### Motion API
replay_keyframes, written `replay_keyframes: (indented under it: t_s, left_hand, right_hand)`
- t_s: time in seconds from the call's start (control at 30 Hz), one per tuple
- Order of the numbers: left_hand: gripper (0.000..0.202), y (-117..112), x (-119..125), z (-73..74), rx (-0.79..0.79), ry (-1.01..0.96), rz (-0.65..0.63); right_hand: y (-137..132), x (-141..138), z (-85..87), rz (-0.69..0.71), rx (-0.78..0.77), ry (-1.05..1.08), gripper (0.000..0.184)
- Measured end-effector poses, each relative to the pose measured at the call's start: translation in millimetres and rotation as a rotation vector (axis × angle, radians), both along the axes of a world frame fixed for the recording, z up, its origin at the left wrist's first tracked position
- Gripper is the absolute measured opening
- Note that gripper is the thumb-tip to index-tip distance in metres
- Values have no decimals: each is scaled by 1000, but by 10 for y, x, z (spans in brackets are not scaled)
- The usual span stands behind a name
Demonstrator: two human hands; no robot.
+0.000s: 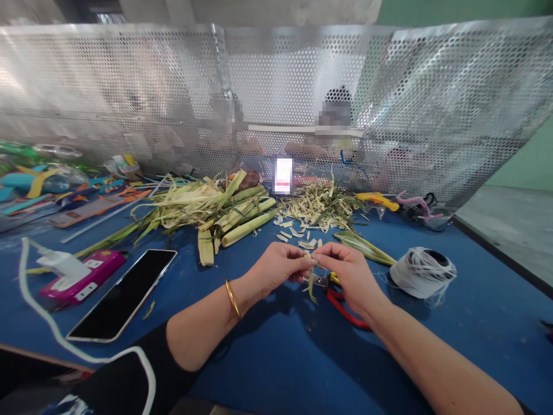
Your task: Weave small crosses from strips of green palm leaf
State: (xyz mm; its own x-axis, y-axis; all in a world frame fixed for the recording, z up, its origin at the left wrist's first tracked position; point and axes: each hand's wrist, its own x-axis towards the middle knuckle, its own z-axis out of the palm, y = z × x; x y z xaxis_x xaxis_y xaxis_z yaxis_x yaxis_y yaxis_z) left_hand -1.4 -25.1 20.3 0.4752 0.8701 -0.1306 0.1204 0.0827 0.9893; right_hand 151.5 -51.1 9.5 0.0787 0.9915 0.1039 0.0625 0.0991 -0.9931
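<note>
My left hand (279, 268) and my right hand (349, 274) meet at the fingertips over the blue table. Both pinch a small pale-green strip of plant leaf (311, 288), its narrow end hanging down. Scissors with red and yellow handles (345, 311) lie under my right hand, which partly hides them. Just beyond my fingers are short cut leaf pieces (298, 231) and a pile of thin shreds (322, 206). A bundle of thick green stalks and leaves (248, 222) lies behind my left hand. To the right of my right hand sits a spool of white string (421, 274).
A phone (125, 294), a magenta power strip (82, 279) and a white cable (37, 311) lie left. Yellow glue gun (378, 200) and pink-framed glasses (421, 206) lie right. A perforated metal screen (276, 80) closes the table's back, with people behind it.
</note>
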Motion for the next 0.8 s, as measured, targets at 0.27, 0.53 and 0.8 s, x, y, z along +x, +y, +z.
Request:
replay_keyframes:
  t_s: [0.27, 0.53, 0.8]
  left_hand:
    - [24, 21, -16, 10, 74, 36, -50]
    - [22, 3, -2, -10, -24, -49, -17]
    - [25, -54, 28, 11, -33, -70, -36]
  right_hand:
    - [31, 60, 69, 82, 3, -38, 23]
    - [33, 58, 64, 61, -13, -3, 22]
    - [59, 61, -12, 51, -96, 190, 28]
